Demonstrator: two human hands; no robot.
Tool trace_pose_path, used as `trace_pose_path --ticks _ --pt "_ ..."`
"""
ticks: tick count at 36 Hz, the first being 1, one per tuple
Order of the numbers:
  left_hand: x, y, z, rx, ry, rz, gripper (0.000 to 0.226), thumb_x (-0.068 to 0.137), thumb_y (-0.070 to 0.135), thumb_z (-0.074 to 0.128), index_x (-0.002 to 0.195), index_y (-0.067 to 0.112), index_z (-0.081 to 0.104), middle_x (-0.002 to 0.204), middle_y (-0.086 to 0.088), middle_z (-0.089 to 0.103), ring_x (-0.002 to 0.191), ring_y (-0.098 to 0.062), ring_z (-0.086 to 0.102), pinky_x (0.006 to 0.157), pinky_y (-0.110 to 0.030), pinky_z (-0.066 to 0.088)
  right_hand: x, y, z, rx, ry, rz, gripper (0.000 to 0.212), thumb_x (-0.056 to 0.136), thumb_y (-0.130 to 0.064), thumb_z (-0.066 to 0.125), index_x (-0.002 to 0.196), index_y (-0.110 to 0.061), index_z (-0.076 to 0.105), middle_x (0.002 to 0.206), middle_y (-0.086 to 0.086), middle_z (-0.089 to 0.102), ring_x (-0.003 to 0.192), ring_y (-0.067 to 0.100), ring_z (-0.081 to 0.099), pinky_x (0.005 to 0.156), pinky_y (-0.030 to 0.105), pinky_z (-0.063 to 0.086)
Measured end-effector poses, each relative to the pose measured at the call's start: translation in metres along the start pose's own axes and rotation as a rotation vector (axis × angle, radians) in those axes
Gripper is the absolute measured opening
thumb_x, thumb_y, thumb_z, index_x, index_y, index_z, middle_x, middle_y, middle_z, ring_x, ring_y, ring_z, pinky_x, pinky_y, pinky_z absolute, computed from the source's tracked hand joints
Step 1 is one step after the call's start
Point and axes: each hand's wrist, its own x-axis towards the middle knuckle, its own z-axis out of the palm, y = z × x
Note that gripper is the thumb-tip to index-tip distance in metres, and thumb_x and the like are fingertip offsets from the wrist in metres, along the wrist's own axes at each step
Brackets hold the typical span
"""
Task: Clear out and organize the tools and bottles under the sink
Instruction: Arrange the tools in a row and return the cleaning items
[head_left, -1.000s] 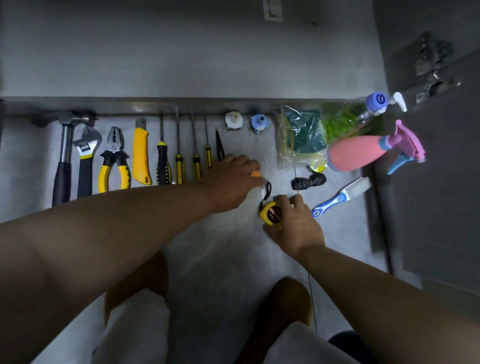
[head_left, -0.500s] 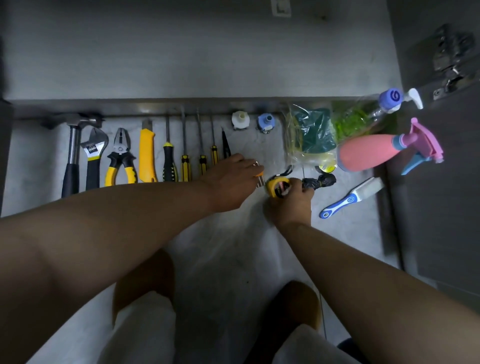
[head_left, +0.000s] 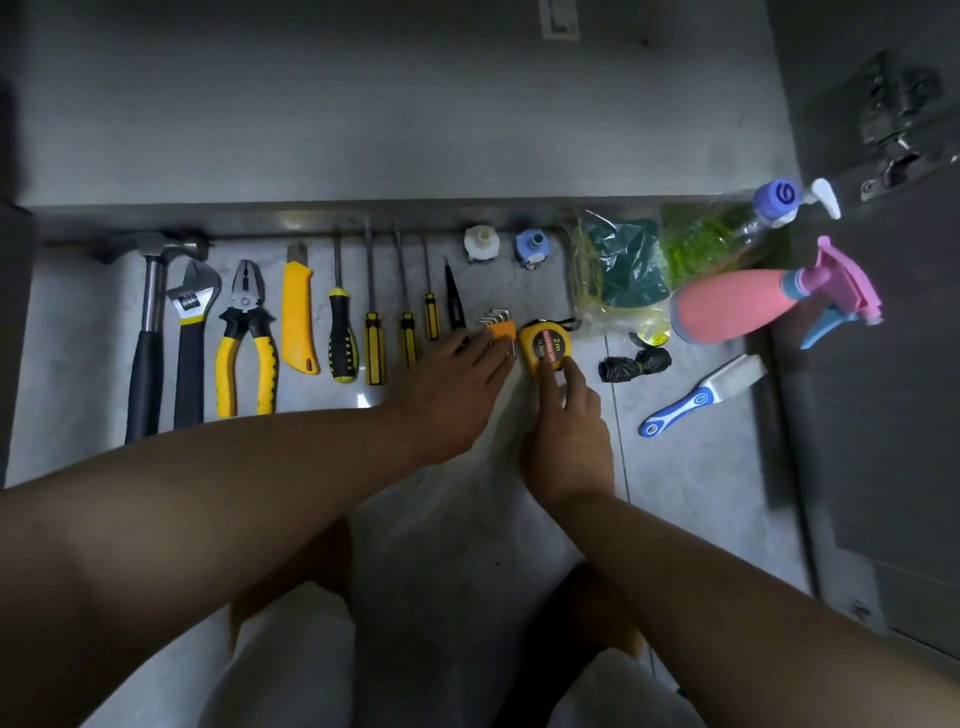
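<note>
Head view: left hand (head_left: 457, 395) covers the hex keys' (head_left: 500, 326) lower ends.

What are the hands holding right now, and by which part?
Nothing is gripped. The left hand rests straight fingers on the hex key set; the right hand touches the tape measure at its near edge.

The yellow tape measure (head_left: 545, 345) read "2m", its smaller print too blurred to read. The bottle's blue cap (head_left: 776, 196) showed what looked like a "6".
</note>
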Motion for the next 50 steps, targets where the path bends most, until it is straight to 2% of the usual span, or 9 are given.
trace_pose_path --ticks 10,16,25,29,34,37,41,44,50 --pt "0.004 -0.006 -0.001 -0.021 -0.015 -0.049 0.072 0.102 0.043 0.041 0.159 0.004 0.021 0.165 -0.017 0.023 0.153 -0.036 0.019 0.125 -0.052 0.014 0.021 -0.021 -0.009 -0.204 -0.042 0.012 0.092 0.09 -0.023 0.058 0.159 -0.016 -0.002 0.165 0.01 0.001 0.128 0.033 0.04 0.099 0.043 0.041" --pt "0.007 -0.007 -0.003 -0.044 -0.008 -0.073 0.069 0.103 0.041 0.04 0.159 0.005 0.021 0.166 -0.017 0.022 0.154 -0.035 0.018 0.126 -0.053 0.011 0.027 -0.032 -0.013 -0.134 -0.083 0.043 0.091 0.091 -0.03 0.058 0.159 -0.013 0.0 0.164 0.01 -0.001 0.129 0.033 0.039 0.092 0.046 0.049" --pt "0.006 -0.008 0.002 -0.032 -0.024 -0.067 0.075 0.102 0.043 0.043 0.16 0.003 0.017 0.167 -0.018 0.017 0.155 -0.035 0.013 0.125 -0.053 0.011 0.039 -0.032 -0.014 -0.089 -0.098 0.071 0.092 0.091 -0.02 0.057 0.159 -0.015 -0.004 0.163 0.009 -0.004 0.131 0.034 0.037 0.088 0.048 0.05" --pt "0.002 -0.008 0.004 -0.084 0.008 -0.079 0.074 0.101 0.041 0.045 0.16 0.004 0.019 0.166 -0.017 0.019 0.155 -0.034 0.014 0.126 -0.052 0.009 0.034 -0.03 -0.019 -0.044 -0.092 0.043 0.09 0.088 -0.019 0.062 0.158 -0.015 0.006 0.16 0.01 0.003 0.127 0.033 0.041 0.087 0.046 0.051" --pt "-0.01 -0.008 -0.004 -0.207 0.09 -0.065 0.059 0.097 0.03 0.05 0.152 0.012 0.041 0.161 -0.012 0.033 0.152 -0.031 0.025 0.125 -0.05 0.016 0.021 -0.026 -0.032 0.042 -0.119 -0.098 0.066 0.087 -0.013 0.062 0.145 -0.016 0.03 0.151 0.013 0.018 0.114 0.035 0.055 0.082 0.045 0.055" --pt "-0.024 -0.011 -0.014 -0.259 0.131 -0.055 0.043 0.097 0.024 0.048 0.139 0.014 0.055 0.153 -0.014 0.043 0.143 -0.031 0.038 0.12 -0.047 0.025 0.016 -0.024 -0.045 0.028 -0.203 -0.144 0.061 0.088 -0.015 0.061 0.144 -0.015 0.035 0.15 0.012 0.021 0.114 0.036 0.056 0.086 0.049 0.055" --pt "-0.048 -0.028 -0.029 -0.291 0.081 -0.086 0.039 0.1 0.028 0.047 0.136 0.018 0.057 0.15 -0.006 0.044 0.135 -0.025 0.044 0.112 -0.039 0.03 0.012 -0.03 -0.066 -0.066 -0.342 -0.173 0.059 0.093 -0.021 0.059 0.146 -0.011 0.036 0.145 0.018 0.027 0.118 0.039 0.054 0.097 0.048 0.051" --pt "-0.072 -0.048 -0.043 -0.415 0.008 -0.185 0.036 0.1 0.028 0.049 0.134 0.021 0.059 0.137 0.001 0.05 0.124 -0.019 0.052 0.105 -0.036 0.04 0.008 -0.045 -0.081 -0.089 -0.41 -0.215 0.052 0.097 -0.025 0.055 0.144 -0.009 0.039 0.141 0.018 0.034 0.118 0.039 0.054 0.1 0.045 0.049" --pt "-0.139 -0.083 -0.054 -0.73 -0.01 -0.582 0.017 0.097 0.019 0.053 0.099 0.021 0.069 0.109 -0.002 0.059 0.105 -0.021 0.06 0.091 -0.034 0.05 -0.004 -0.095 -0.101 -0.114 -0.511 -0.349 0.048 0.099 -0.026 0.053 0.144 -0.013 0.041 0.143 0.015 0.039 0.128 0.032 0.049 0.104 0.039 0.044"
